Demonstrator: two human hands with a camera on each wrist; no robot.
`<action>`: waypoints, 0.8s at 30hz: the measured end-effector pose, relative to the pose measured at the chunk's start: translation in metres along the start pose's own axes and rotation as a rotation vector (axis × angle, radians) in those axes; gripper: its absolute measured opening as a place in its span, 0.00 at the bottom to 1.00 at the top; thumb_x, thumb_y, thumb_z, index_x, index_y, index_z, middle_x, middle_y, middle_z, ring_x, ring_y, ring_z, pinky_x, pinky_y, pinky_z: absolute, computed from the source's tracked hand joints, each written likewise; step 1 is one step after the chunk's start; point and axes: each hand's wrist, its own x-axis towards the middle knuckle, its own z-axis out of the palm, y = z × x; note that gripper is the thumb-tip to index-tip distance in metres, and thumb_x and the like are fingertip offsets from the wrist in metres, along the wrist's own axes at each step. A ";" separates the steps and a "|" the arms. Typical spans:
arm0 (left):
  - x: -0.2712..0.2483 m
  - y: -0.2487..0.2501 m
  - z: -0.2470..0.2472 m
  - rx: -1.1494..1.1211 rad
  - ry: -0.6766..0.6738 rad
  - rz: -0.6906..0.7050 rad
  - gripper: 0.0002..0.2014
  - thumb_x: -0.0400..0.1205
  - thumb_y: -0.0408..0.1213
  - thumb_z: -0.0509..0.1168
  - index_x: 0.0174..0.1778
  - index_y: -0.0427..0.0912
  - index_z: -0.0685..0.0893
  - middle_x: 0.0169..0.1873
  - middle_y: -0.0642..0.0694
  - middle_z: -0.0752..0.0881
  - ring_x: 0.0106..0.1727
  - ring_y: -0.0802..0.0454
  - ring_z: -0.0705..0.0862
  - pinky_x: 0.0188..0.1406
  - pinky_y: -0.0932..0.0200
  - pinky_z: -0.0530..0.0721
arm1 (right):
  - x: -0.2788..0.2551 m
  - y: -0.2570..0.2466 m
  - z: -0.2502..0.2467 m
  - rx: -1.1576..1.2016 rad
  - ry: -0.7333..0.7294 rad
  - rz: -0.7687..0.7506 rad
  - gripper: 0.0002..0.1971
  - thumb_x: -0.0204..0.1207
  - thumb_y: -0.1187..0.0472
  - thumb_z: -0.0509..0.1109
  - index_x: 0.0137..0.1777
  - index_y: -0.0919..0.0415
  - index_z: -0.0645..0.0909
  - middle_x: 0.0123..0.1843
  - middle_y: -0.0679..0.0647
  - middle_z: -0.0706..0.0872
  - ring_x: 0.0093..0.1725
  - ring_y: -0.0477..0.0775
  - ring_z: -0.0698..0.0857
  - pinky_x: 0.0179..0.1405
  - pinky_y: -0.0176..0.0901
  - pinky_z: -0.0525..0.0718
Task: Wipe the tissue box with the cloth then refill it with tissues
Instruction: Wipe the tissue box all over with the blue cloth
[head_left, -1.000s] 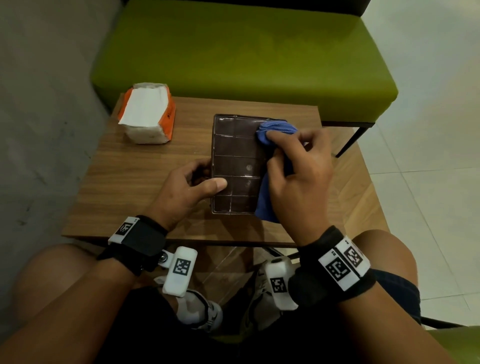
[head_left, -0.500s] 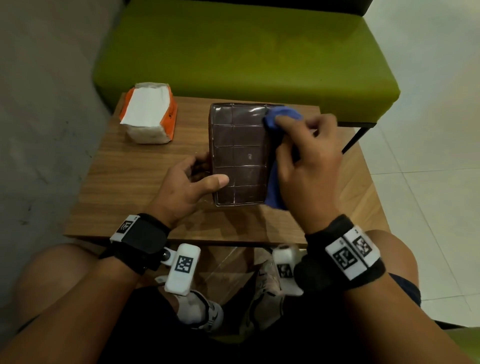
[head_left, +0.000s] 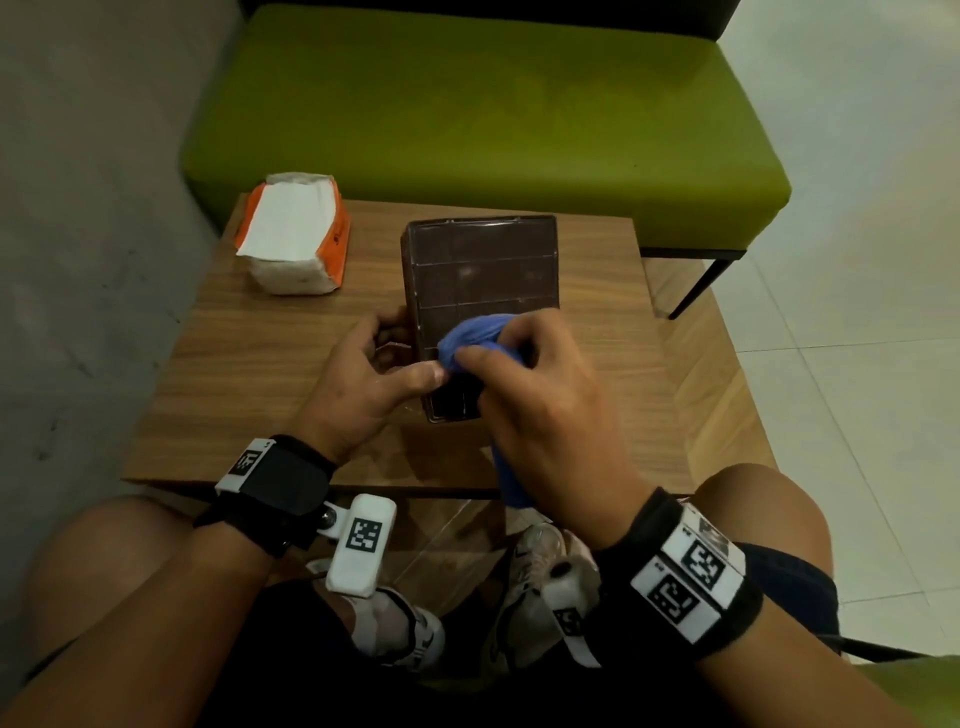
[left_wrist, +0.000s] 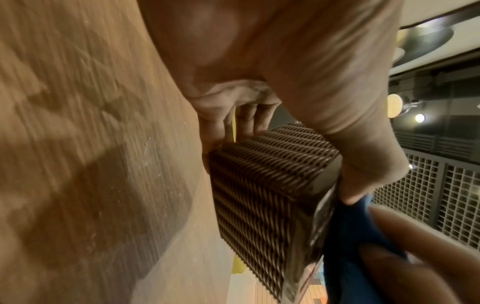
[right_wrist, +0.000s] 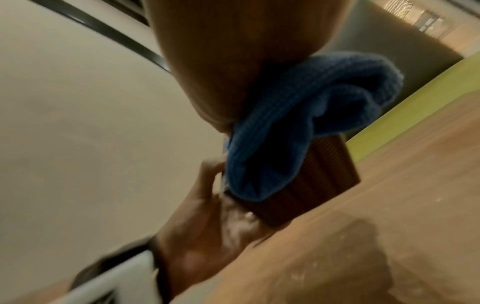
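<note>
A dark brown woven tissue box (head_left: 480, 280) stands on the wooden table (head_left: 260, 374), its gridded face turned up. My left hand (head_left: 363, 384) grips its near left side, thumb over the top edge and fingers round the wall (left_wrist: 259, 185). My right hand (head_left: 540, 405) holds a bunched blue cloth (head_left: 472, 338) against the near part of that face; the cloth's tail hangs below my palm (right_wrist: 298, 123). An opened orange pack of white tissues (head_left: 291, 234) lies at the table's far left corner.
A green upholstered bench (head_left: 493, 119) runs along the far side of the table. A grey wall is at the left and pale floor tiles (head_left: 857, 260) at the right. My knees and shoes are under the near table edge.
My right hand has drawn the blue cloth from the box's far right corner down to its near end. The left hand keeps its grip on the box's side.
</note>
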 end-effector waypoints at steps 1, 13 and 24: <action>0.000 -0.001 -0.001 0.010 0.003 0.007 0.46 0.63 0.56 0.81 0.79 0.49 0.77 0.67 0.50 0.89 0.67 0.55 0.90 0.58 0.59 0.92 | 0.001 0.009 -0.001 -0.002 0.041 0.031 0.13 0.86 0.61 0.67 0.64 0.61 0.89 0.59 0.60 0.80 0.54 0.51 0.78 0.47 0.42 0.81; 0.002 -0.003 0.003 -0.041 -0.079 0.000 0.63 0.61 0.48 0.87 0.90 0.59 0.58 0.79 0.50 0.79 0.72 0.55 0.88 0.67 0.46 0.92 | 0.010 0.022 -0.014 0.263 0.257 0.282 0.12 0.82 0.66 0.72 0.60 0.55 0.93 0.72 0.59 0.77 0.70 0.47 0.78 0.66 0.28 0.75; 0.014 0.007 0.001 -0.295 -0.029 -0.118 0.43 0.75 0.62 0.78 0.86 0.51 0.77 0.75 0.40 0.88 0.76 0.36 0.87 0.79 0.25 0.80 | 0.018 0.030 -0.023 0.125 0.037 0.063 0.15 0.83 0.63 0.69 0.65 0.54 0.92 0.76 0.60 0.83 0.70 0.60 0.82 0.66 0.52 0.80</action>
